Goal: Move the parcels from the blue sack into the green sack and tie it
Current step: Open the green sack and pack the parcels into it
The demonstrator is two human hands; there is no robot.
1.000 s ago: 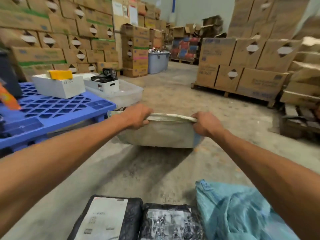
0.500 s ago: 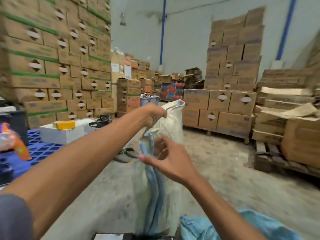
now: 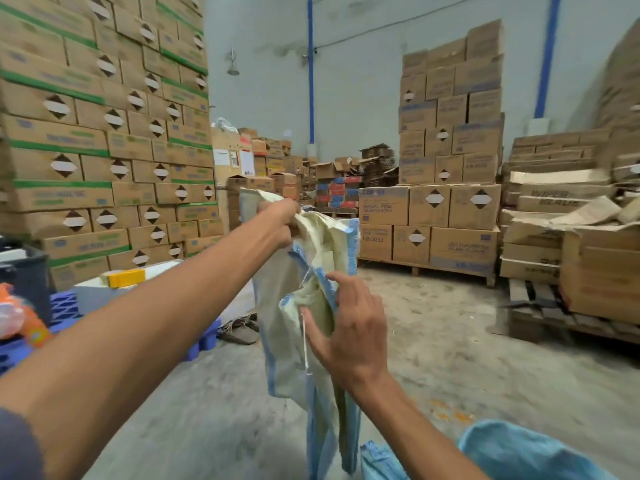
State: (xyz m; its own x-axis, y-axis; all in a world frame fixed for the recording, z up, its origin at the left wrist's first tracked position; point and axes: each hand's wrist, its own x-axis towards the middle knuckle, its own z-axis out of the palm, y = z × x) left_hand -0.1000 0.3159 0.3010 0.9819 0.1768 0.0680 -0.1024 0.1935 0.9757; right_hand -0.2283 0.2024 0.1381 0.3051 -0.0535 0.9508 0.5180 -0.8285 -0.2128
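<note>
A pale green woven sack [image 3: 289,344] with blue edge stripes hangs limp and upright in front of me. My left hand [image 3: 280,220] grips its top edge and holds it up. Lower down, my right hand [image 3: 349,330] has its fingers spread and touches the folds at the sack's mouth, thumb on the front of the fabric. A loose white thread dangles by the thumb. The blue sack [image 3: 519,452] lies crumpled on the floor at the bottom right. No parcels are in view.
A blue plastic pallet [image 3: 65,306] at the left carries a white box [image 3: 93,292] with a yellow item [image 3: 124,277]. Sandals [image 3: 239,330] lie on the concrete floor. Tall stacks of cardboard boxes [image 3: 104,150] stand left, ahead [image 3: 429,216] and right, with a wooden pallet [image 3: 554,313].
The sack has been lifted from low and level to hanging upright. My right hand has let go of the rim and moved down to the folds. The black parcels have dropped out of view.
</note>
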